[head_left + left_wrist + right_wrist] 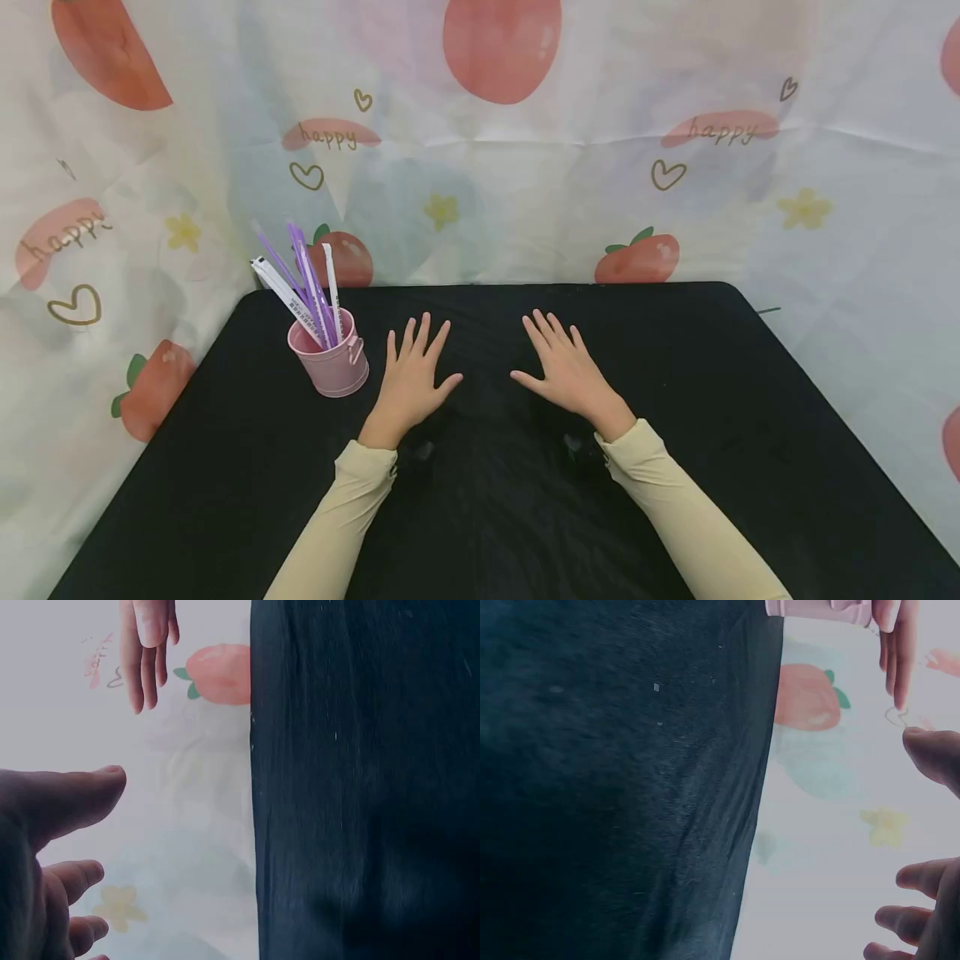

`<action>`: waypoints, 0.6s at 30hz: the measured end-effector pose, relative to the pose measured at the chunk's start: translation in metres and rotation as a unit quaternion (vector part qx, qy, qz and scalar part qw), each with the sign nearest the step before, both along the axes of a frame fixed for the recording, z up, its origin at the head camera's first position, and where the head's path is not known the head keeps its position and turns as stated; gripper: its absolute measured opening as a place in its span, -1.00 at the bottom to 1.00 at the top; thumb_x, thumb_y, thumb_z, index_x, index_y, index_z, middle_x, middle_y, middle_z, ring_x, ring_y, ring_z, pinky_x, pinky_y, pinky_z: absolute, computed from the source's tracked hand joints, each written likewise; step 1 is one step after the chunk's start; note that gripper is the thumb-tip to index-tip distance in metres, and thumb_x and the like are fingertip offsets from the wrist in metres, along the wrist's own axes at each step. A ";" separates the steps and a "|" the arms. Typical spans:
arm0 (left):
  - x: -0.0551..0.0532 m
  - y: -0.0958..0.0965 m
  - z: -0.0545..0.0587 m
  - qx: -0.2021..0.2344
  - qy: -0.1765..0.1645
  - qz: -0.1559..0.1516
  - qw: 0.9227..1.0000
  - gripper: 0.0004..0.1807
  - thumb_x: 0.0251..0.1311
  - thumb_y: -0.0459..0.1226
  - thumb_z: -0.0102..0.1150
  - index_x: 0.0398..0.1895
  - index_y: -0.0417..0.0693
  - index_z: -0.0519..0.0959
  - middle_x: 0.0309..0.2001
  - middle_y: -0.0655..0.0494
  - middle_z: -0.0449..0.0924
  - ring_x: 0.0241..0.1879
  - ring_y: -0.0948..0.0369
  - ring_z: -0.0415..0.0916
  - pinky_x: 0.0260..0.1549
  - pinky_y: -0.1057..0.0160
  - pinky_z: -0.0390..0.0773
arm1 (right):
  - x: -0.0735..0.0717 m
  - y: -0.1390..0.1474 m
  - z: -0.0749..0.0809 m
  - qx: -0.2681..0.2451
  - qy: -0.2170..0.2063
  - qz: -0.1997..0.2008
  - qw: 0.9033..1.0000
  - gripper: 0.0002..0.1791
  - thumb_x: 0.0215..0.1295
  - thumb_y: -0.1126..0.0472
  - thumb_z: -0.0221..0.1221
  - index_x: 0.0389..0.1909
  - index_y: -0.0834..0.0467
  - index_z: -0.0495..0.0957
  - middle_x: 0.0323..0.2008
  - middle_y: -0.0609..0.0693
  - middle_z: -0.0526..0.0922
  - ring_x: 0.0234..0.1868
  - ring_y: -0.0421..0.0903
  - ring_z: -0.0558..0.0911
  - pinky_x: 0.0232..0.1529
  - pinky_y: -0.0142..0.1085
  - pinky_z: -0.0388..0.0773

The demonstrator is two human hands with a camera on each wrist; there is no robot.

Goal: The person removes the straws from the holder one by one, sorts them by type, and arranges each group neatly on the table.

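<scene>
My left hand [408,387] is held palm down over the black table, fingers spread and straight, with nothing in it. To its left stands a small pink bucket [337,372], close by but apart from the hand. Several purple wrapped sticks [313,287] and white paper-wrapped sticks [288,296] lean in the bucket; they look like straws. Over the table's middle right, my right hand [570,375] is likewise spread and holds nothing. Its thumb points toward the left hand across a gap. In the right wrist view, part of the bucket [821,607] shows at the top edge.
A black cloth covers the table [495,517]. Behind and beside it hangs a pale curtain [525,192] printed with fruit, hearts and flowers. The bucket stands near the table's back left corner.
</scene>
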State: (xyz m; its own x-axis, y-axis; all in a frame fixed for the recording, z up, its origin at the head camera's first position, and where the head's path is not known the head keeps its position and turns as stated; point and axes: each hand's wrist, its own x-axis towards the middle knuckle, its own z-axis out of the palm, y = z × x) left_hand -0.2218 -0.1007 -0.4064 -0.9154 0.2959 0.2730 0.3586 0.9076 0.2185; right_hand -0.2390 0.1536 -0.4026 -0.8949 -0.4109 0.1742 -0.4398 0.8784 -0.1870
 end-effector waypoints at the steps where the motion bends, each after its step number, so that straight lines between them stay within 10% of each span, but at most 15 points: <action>1: 0.000 -0.002 0.001 -0.003 -0.002 0.000 1.000 -0.14 0.20 0.10 0.08 0.49 0.10 -0.04 0.50 -0.10 -0.16 0.49 -0.10 -0.24 0.40 -0.23 -0.26 | -0.002 -0.001 0.001 0.000 -0.001 0.001 1.000 -0.03 0.25 -0.29 0.02 0.48 0.13 -0.15 0.50 0.13 -0.14 0.50 0.13 -0.10 0.41 0.22 -0.13; 18: 0.002 -0.040 0.031 0.002 0.017 0.014 1.000 -0.15 0.21 0.09 0.06 0.48 0.06 -0.02 0.50 -0.16 -0.16 0.48 -0.15 -0.25 0.39 -0.27 -0.23 | -0.036 -0.026 0.034 0.027 -0.010 0.043 0.999 -0.05 0.28 -0.30 -0.02 0.49 0.10 -0.18 0.50 0.12 -0.13 0.50 0.13 -0.08 0.42 0.20 -0.13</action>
State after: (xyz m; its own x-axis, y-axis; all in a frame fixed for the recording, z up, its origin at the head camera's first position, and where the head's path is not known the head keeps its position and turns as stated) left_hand -0.2195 -0.1406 -0.3758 -0.9132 0.2695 0.3056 0.3409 0.9161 0.2110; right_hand -0.2754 0.1275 -0.3691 -0.8589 -0.4948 0.1323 -0.5107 0.8466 -0.1499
